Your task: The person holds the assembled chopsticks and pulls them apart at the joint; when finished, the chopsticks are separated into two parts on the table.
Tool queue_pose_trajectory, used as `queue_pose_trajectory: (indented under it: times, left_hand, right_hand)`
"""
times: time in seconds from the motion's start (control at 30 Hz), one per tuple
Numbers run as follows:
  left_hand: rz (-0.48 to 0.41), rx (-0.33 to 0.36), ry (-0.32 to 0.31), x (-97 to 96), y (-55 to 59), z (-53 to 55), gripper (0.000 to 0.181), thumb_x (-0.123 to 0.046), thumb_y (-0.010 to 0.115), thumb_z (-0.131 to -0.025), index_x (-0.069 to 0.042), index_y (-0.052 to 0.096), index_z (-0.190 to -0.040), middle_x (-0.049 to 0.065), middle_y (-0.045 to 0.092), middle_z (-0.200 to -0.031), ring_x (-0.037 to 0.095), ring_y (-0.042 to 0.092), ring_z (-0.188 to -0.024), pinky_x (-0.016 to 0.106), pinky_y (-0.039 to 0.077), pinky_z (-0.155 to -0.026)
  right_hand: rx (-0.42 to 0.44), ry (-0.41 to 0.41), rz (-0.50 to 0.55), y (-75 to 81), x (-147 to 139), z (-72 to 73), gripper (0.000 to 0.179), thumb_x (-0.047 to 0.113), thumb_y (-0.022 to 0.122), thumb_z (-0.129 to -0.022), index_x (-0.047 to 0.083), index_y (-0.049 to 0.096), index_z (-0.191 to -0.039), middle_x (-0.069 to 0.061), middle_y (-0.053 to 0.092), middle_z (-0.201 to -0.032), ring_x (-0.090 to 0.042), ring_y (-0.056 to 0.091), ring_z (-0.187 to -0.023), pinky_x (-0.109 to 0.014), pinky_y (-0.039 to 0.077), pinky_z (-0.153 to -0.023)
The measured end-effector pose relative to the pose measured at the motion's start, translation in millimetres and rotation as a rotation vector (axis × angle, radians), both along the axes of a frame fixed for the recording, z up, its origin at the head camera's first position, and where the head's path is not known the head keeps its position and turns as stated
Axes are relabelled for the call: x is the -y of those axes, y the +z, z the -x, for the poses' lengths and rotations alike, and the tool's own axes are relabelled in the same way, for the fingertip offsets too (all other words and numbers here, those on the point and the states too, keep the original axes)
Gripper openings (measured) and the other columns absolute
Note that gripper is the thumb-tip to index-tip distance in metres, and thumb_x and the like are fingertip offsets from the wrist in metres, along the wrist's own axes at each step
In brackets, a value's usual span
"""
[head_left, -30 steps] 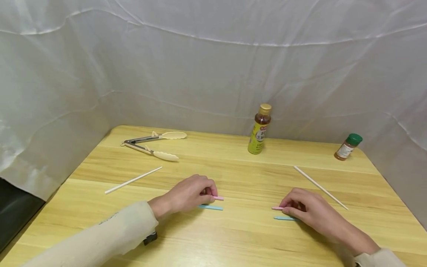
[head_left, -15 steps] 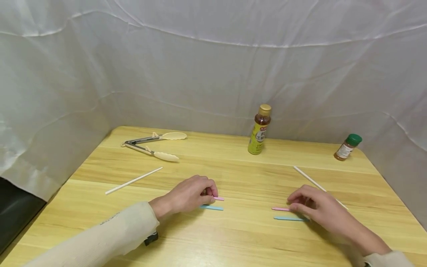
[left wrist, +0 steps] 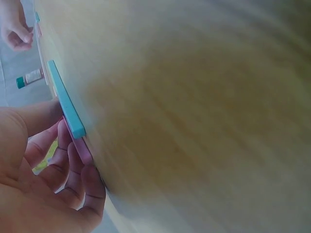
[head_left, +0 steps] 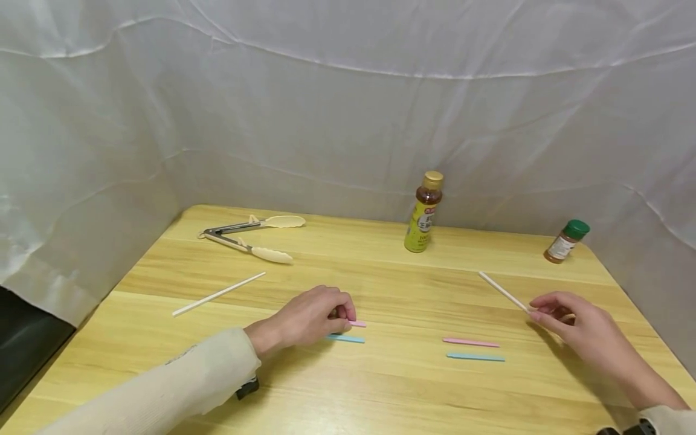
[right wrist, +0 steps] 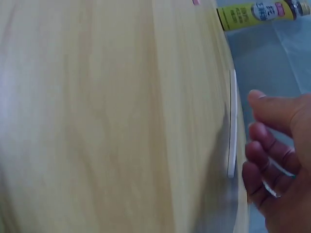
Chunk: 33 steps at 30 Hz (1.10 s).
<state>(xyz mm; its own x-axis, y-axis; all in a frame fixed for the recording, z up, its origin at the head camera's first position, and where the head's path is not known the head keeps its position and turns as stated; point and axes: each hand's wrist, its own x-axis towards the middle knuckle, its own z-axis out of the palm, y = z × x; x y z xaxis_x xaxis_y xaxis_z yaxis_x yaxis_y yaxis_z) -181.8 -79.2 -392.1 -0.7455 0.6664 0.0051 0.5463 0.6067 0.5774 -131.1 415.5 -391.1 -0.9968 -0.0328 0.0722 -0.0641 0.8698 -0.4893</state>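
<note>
My left hand point(head_left: 310, 317) is at the middle of the table, pinching a thin pink stick point(head_left: 357, 324) between thumb and fingers. Just in front of that stick lies a flat teal bar point(head_left: 347, 339), also near the thumb in the left wrist view. At the right, my right hand point(head_left: 582, 326) is beside the near end of a long white stick point(head_left: 502, 291). In the right wrist view its loosely bent fingers point(right wrist: 260, 162) are apart from that white stick point(right wrist: 233, 124). Another pink stick point(head_left: 470, 342) and teal bar point(head_left: 475, 357) lie parallel between the hands.
A second white stick point(head_left: 219, 294) lies at the left, behind my left forearm. Spread tongs point(head_left: 247, 238) are at the back left. A yellow-labelled bottle point(head_left: 421, 217) stands at the back, and a green-capped spice jar point(head_left: 567, 240) at the back right. Grey cloth point(head_left: 326, 121) hangs behind the table.
My right hand has let go of the right pink stick and moved right, to the near end of the white stick. My left hand stays at its pink stick.
</note>
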Motion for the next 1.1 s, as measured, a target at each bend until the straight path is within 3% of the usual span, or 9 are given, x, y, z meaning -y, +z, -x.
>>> queue_pose_trajectory:
  times: [0.17, 0.4, 0.73, 0.9, 1.1]
  left_hand:
    - [-0.004, -0.003, -0.004, -0.1, -0.2, 0.3, 0.005, -0.021, 0.078, -0.103, -0.018, 0.074, -0.103, -0.010, 0.068, -0.093, 0.007, 0.056, -0.082, 0.027, 0.050, -0.079]
    - [-0.006, -0.010, -0.002, -0.8, -0.8, 0.4, 0.004, -0.018, 0.077, -0.103, -0.020, 0.074, -0.102, -0.012, 0.066, -0.091, 0.007, 0.055, -0.082, 0.028, 0.049, -0.080]
    - [-0.011, -0.002, 0.003, -2.6, -0.5, 0.9, 0.006, -0.015, 0.076, -0.103, -0.020, 0.074, -0.101, -0.011, 0.068, -0.093, 0.007, 0.056, -0.083, 0.027, 0.050, -0.080]
    - [-0.028, -0.006, -0.007, -1.0, 0.4, 1.1, 0.005, -0.015, 0.077, -0.102, -0.019, 0.074, -0.101, -0.010, 0.068, -0.094, 0.006, 0.057, -0.083, 0.026, 0.051, -0.080]
    - [-0.071, 0.040, -0.013, 1.2, 3.0, 1.6, 0.006, -0.017, 0.078, -0.102, -0.017, 0.074, -0.106, -0.010, 0.071, -0.099, 0.005, 0.063, -0.089, 0.026, 0.055, -0.084]
  right_hand:
    - [0.032, -0.002, -0.054, -4.1, -8.7, 3.8, 0.031, 0.030, 0.074, -0.106, 0.004, 0.073, -0.124, -0.004, 0.074, -0.104, -0.001, 0.054, -0.080, -0.024, 0.046, -0.064]
    - [-0.013, -0.001, -0.117, -10.1, -10.4, 7.0, 0.014, 0.022, 0.072, -0.107, 0.009, 0.075, -0.107, 0.000, 0.065, -0.089, -0.004, 0.047, -0.075, -0.025, 0.038, -0.065]
    - [-0.076, -0.017, -0.113, -9.7, -6.1, 7.8, 0.012, 0.015, 0.066, -0.110, 0.005, 0.071, -0.107, -0.003, 0.067, -0.094, -0.001, 0.046, -0.076, -0.024, 0.038, -0.066]
    - [-0.178, 0.065, -0.047, -2.0, 16.7, 2.3, 0.006, 0.008, 0.067, -0.108, 0.002, 0.069, -0.107, -0.002, 0.065, -0.092, 0.002, 0.047, -0.074, -0.023, 0.042, -0.060]
    - [-0.316, 0.210, -0.011, 11.4, 53.4, 0.1, 0.005, 0.004, 0.071, -0.105, 0.003, 0.068, -0.102, 0.004, 0.061, -0.091, 0.003, 0.047, -0.073, -0.021, 0.042, -0.058]
